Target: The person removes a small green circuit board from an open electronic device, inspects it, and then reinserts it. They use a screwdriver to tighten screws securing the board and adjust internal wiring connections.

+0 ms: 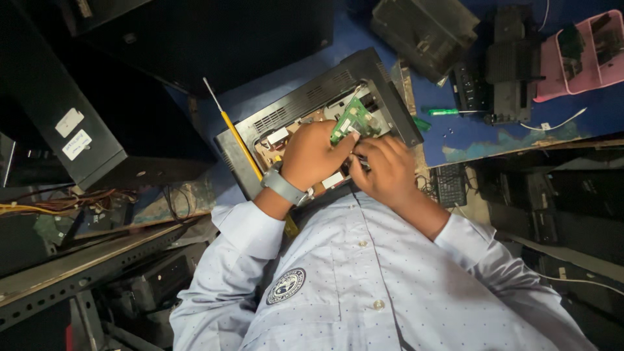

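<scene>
Opened case (312,104) on the table (468,140) before me; circuit board (354,120) inside it, under my hands. Screwdriver (234,133) along the case's left edge. Second screwdriver (448,112) right of case; tray (582,58) far right.

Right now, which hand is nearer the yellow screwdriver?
Left. The left hand is inside the open case, its wrist just beside the yellow screwdriver. The right hand lies beyond the left hand, farther off.

A pink tray (585,55) sat at the bench's far right corner, a green screwdriver (448,112) lying near its middle. A keyboard (449,184) lay below the bench's near edge.
</scene>
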